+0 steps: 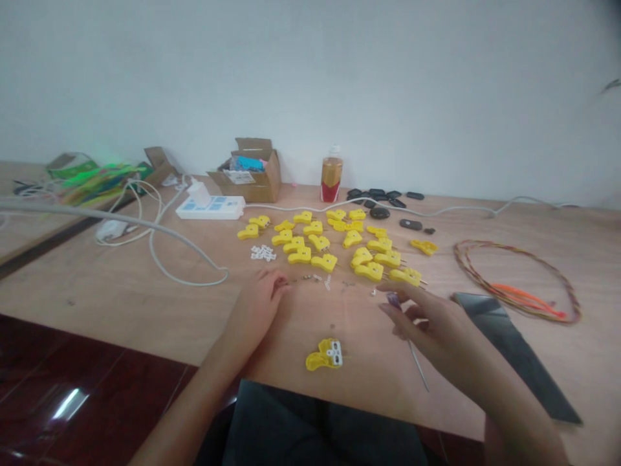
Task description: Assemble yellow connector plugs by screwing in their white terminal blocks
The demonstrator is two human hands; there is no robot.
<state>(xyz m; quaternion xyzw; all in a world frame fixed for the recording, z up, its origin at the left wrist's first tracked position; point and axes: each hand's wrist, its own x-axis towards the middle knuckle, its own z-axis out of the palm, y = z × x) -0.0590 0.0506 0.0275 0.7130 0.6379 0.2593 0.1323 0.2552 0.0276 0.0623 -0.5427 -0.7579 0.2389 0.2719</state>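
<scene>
Positions are given as clock directions, with the wearer at six o'clock.

Nearest, at six o'clock on the plywood bench [145,304], lay a yellow plug housing [316,359] with a white terminal block [334,353] exposed at its side. The housing was judged to be light, stiff plastic, best taken by its curved body, clear of the block.

The right hand [431,330], at four o'clock, formed a narrow grip, closed on a slim screwdriver [394,299] with a purple handle. Its thin steel shaft pointed down toward the bench. The slender shaft was judged stiff but easily turned in the fingers, so the handle was the place to hold it.

The left hand [257,307], at eight o'clock, was curled narrowly; whether it held anything could not be determined. Just beyond it lay tiny metal screws [310,278], judged slippery and best lifted by fingertip.

Farther out, yellow plugs [330,246] clustered at twelve o'clock, with white terminal blocks [263,253] at eleven. A dark glossy panel [509,343] and a coil of twisted wire [517,281] lay at three o'clock. Along the far edge stood a power strip [210,208], a cardboard box [252,178] and a bottle [331,178].
</scene>
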